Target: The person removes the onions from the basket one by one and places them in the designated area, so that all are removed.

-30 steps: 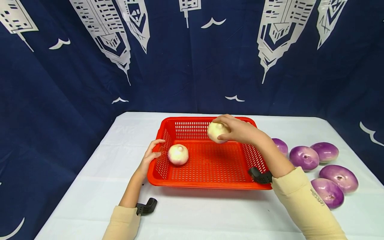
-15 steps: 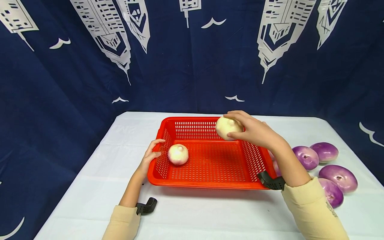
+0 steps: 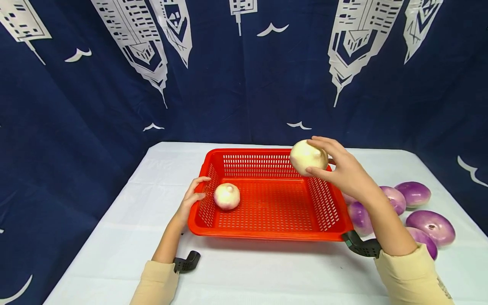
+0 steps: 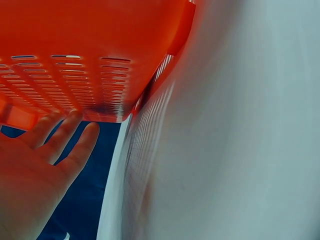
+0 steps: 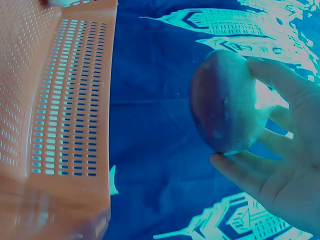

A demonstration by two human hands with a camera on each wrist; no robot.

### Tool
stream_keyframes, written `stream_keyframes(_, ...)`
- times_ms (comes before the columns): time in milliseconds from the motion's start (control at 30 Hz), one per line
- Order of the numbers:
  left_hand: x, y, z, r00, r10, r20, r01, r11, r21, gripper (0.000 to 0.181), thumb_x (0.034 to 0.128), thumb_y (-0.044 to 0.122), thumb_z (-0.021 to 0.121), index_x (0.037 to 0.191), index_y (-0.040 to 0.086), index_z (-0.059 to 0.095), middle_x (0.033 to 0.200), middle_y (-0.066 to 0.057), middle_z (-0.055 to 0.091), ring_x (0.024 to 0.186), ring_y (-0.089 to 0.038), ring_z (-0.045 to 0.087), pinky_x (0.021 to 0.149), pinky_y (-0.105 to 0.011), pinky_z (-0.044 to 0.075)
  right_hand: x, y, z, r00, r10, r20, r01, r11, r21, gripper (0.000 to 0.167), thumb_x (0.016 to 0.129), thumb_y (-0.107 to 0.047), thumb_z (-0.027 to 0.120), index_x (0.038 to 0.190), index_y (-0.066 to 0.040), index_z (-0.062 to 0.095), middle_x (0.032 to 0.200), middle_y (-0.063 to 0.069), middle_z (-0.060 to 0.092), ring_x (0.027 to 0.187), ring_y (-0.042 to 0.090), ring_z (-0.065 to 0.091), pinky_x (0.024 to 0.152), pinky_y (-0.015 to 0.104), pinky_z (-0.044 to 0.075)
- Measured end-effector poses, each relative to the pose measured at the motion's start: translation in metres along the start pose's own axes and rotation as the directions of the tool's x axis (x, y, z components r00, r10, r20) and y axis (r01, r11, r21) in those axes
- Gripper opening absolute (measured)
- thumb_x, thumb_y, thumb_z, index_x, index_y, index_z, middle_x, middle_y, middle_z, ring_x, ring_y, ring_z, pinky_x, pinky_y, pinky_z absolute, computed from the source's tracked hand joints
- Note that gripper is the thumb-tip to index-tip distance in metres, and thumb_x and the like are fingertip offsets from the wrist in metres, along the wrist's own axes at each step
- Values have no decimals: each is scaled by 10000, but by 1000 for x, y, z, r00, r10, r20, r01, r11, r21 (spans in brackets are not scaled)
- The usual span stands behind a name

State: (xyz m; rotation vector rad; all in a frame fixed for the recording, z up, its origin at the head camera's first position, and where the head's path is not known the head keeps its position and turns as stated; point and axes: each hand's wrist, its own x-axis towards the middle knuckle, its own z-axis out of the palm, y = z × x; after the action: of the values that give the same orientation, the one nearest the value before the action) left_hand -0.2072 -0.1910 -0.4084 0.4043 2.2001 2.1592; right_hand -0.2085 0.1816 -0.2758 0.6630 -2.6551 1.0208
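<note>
My right hand [image 3: 348, 173] holds a turnip [image 3: 305, 157] between thumb and fingers, above the back right corner of a red plastic basket [image 3: 267, 235]. Its pale end faces the head camera; in the right wrist view the purple side of this turnip [image 5: 220, 105] shows, apart from the basket wall [image 5: 70, 100]. My left hand [image 3: 189, 201] grips the basket's left rim, with digits bent over the edge. Several fingers of that left hand [image 4: 45, 160] lie outside against the slotted wall in the left wrist view. Another turnip [image 3: 227, 196] rests inside the basket at the left.
Several purple turnips [image 3: 431, 227] lie on the white-covered table [image 3: 267, 275] to the right of the basket, partly behind my right forearm. A dark blue curtain [image 3: 244, 97] with white building prints hangs behind the table. Black cameras [image 3: 187, 261] sit on both wrists.
My right hand has carried its turnip rightward and a little up, from over the basket's middle right to its back right corner. The left hand and the other turnip stay put.
</note>
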Motion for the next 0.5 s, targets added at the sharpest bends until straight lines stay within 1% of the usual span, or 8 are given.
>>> stream_keyframes(67,0,0,0,1000,-4,4,4,1000,-4,520,783,55,314,1303,42,314,1319,-143,312,1107,-230,386,831,-276,421,-5,2,-3,999,-1,-34,2,1000,22,617,767,-197,705,1328,-161,450,1403,80,369,1254,296,381,914,519,412)
stream_keyframes(167,0,-1,0,1000,-6,7,6,1000,-10,516,786,54,313,1302,39,311,1322,-145,306,1106,-225,385,829,-279,422,-11,3,-7,996,13,-92,-11,1000,25,626,763,-171,707,1333,-180,449,1405,70,370,1261,278,370,902,500,413)
stream_keyframes(267,0,-1,1,1000,-4,8,4,1000,-25,514,788,50,312,1302,33,304,1321,-157,302,1102,-228,390,822,-274,429,-18,5,-11,985,40,-167,-38,999,14,640,760,-160,710,1340,-211,444,1409,45,369,1260,254,370,890,443,415)
stream_keyframes(367,0,0,1,1000,-2,5,2,999,-36,514,788,47,309,1302,29,300,1323,-164,298,1101,-235,393,815,-267,435,-25,9,-12,966,69,-249,-67,998,18,658,760,-153,709,1349,-248,431,1413,13,365,1268,192,363,887,224,438)
stream_keyframes(433,0,0,1,1000,-3,2,3,999,-35,515,787,47,307,1301,31,301,1327,-162,295,1103,-238,391,812,-263,436,-30,13,-12,952,83,-296,-77,997,33,666,759,-140,708,1352,-256,427,1413,2,364,1272,137,353,858,86,400)
stream_keyframes(500,0,0,0,1000,-4,0,4,999,-33,516,786,46,307,1301,32,304,1328,-156,298,1103,-235,391,812,-258,435,-34,18,-12,937,88,-338,-76,996,49,669,758,-122,706,1352,-255,428,1412,-9,365,1272,84,345,801,-13,334)
